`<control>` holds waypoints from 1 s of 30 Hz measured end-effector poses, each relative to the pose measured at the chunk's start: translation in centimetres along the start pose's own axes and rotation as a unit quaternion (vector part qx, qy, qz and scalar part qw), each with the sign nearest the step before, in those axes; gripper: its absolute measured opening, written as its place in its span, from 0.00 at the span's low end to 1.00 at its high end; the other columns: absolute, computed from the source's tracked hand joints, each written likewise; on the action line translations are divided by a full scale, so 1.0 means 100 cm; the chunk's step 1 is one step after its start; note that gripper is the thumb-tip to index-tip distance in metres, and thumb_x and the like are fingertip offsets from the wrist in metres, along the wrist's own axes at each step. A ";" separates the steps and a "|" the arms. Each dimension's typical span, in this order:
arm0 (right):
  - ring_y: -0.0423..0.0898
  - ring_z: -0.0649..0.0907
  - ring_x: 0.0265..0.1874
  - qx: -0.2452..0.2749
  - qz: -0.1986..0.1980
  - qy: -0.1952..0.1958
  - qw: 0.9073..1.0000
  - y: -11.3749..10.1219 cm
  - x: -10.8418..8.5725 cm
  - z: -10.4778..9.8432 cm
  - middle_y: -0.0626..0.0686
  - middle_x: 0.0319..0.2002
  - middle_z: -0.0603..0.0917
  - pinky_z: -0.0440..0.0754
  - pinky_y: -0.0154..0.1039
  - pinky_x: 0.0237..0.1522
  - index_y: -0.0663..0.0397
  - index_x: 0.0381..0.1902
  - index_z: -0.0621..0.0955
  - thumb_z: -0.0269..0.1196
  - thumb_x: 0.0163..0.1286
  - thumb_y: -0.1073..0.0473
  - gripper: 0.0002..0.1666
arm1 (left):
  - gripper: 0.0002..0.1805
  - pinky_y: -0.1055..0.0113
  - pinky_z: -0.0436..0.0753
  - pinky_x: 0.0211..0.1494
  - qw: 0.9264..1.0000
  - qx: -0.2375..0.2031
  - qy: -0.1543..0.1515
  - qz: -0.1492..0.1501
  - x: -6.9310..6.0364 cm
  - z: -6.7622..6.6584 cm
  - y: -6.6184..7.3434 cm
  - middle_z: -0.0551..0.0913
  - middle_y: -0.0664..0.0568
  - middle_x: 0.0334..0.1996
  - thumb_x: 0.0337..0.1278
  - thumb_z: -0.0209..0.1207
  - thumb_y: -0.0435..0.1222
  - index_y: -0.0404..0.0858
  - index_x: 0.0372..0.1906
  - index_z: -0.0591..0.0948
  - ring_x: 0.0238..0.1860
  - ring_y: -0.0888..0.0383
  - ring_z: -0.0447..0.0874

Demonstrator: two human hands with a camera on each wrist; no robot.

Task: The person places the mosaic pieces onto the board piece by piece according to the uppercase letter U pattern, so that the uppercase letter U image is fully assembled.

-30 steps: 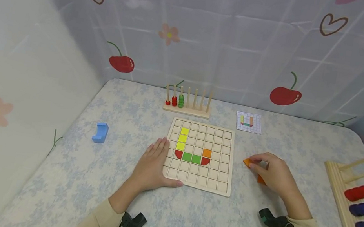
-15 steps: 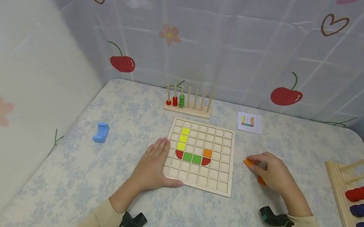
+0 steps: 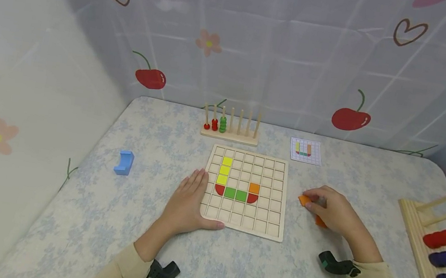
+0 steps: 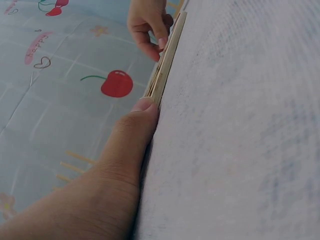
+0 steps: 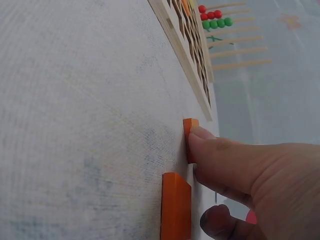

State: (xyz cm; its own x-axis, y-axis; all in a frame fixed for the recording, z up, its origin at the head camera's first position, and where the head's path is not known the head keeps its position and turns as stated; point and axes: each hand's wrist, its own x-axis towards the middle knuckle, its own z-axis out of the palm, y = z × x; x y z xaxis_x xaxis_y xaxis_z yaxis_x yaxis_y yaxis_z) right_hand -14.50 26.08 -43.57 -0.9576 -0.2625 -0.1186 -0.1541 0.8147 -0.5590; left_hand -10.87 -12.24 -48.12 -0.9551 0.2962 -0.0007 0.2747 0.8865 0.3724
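Observation:
My left hand point(image 3: 184, 201) rests with straight fingers along the left edge of a wooden grid board point(image 3: 238, 223), its thumb at the front edge. Set in the board are yellow squares point(image 3: 224, 170), green squares point(image 3: 235, 194), red rounded corner pieces point(image 3: 252, 198) and an orange square point(image 3: 254, 188). To the board's right, my right hand point(image 3: 332, 209) pinches an orange block point(image 3: 304, 200) between thumb and fingers, at the tabletop. A second orange block point(image 5: 175, 207) lies just nearer; in the head view my right hand partly covers it.
A picture card point(image 3: 306, 151) lies behind the board's right corner. Behind the board stands a small peg rack point(image 3: 229, 136) with red and green beads. A larger peg rack point(image 3: 421, 267) stands at the far right, and a blue notched block point(image 3: 125, 163) sits at the left.
The orange block in my right hand has turned slightly in the fingers. My left hand has stayed in place on the board.

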 end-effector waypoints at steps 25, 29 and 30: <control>0.47 0.74 0.26 0.049 0.020 0.045 0.998 -0.007 0.009 0.000 0.54 0.40 0.84 0.74 0.35 0.23 0.50 0.42 0.80 0.67 0.68 0.53 0.10 | 0.78 0.52 0.46 0.82 1.000 0.002 -0.004 -0.004 0.001 0.001 -0.001 0.42 0.44 0.81 0.31 0.59 0.80 0.34 0.79 0.44 0.82 0.51 0.36; 0.47 0.74 0.27 0.063 0.013 0.050 0.997 -0.019 0.017 0.003 0.53 0.40 0.84 0.74 0.35 0.27 0.50 0.41 0.80 0.68 0.67 0.52 0.10 | 0.78 0.51 0.46 0.82 1.000 0.002 -0.003 -0.004 0.001 0.001 0.000 0.42 0.44 0.81 0.31 0.59 0.80 0.34 0.79 0.44 0.82 0.51 0.36; 0.48 0.74 0.28 0.065 0.011 0.050 0.997 -0.022 0.020 0.005 0.53 0.40 0.84 0.74 0.35 0.28 0.50 0.41 0.80 0.68 0.67 0.53 0.10 | 0.78 0.51 0.46 0.82 1.000 0.002 -0.003 -0.004 0.001 0.001 0.000 0.42 0.44 0.81 0.31 0.59 0.80 0.34 0.79 0.44 0.82 0.51 0.36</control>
State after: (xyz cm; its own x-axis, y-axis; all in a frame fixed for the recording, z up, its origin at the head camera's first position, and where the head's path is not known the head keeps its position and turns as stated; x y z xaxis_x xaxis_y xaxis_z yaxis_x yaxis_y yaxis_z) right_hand -15.98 23.52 -42.94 -0.9809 -0.1872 -0.0522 -0.1069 0.7441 -0.6594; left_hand -10.97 -12.23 -48.19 -0.9566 0.2913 -0.0086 0.2678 0.8902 0.3685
